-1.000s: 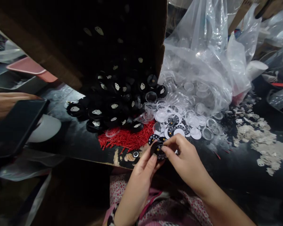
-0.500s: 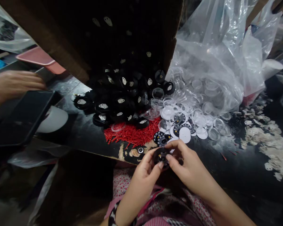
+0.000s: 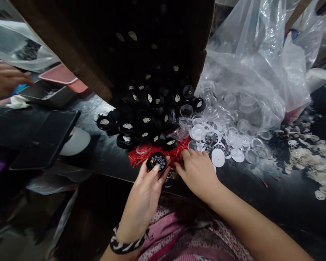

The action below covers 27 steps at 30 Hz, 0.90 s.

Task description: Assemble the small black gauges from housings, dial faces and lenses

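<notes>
My left hand [image 3: 149, 185] holds a round black dial gauge [image 3: 155, 161], its numbered face turned up and the thumb lying on it. My right hand [image 3: 197, 172] is curled down at the right end of a heap of small red pointers [image 3: 141, 155], beside the dial discs. Its thumb and index finger bend toward the pointers; what lies between the fingertips is hidden. White and black dial discs [image 3: 217, 157] lie just beyond that hand. A small round metal fitting [image 3: 169, 175] sits on the bench edge between my hands.
Black gauge housings [image 3: 127, 126] with pale plates spill from a dark carton [image 3: 97, 69]. Clear plastic rings [image 3: 251, 156] and a clear bag [image 3: 250, 69] lie right of them. Pale metal plates [image 3: 320, 163] cover the far right. At left are a phone [image 3: 51, 141] and another person's hand [image 3: 5, 78].
My hands have parted. The left has carried the gauge up and left; the right has let go of it and moved to the red pointers. The other person's hand has shifted left.
</notes>
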Each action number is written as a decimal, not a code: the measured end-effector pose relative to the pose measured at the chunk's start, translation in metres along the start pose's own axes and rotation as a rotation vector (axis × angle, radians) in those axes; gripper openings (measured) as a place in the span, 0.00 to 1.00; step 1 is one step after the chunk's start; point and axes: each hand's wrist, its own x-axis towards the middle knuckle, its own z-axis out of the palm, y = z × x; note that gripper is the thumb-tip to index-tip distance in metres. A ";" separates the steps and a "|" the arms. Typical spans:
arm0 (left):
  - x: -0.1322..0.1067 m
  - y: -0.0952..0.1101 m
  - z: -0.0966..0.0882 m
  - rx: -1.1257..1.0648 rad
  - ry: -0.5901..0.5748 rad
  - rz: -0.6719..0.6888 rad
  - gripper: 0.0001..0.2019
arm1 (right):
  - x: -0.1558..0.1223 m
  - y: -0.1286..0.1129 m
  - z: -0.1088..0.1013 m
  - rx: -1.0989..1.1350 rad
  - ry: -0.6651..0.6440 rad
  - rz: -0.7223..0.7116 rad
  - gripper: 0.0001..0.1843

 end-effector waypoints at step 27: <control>-0.022 -0.008 0.000 0.048 0.104 0.062 0.14 | -0.019 0.017 -0.002 0.209 -0.036 0.009 0.05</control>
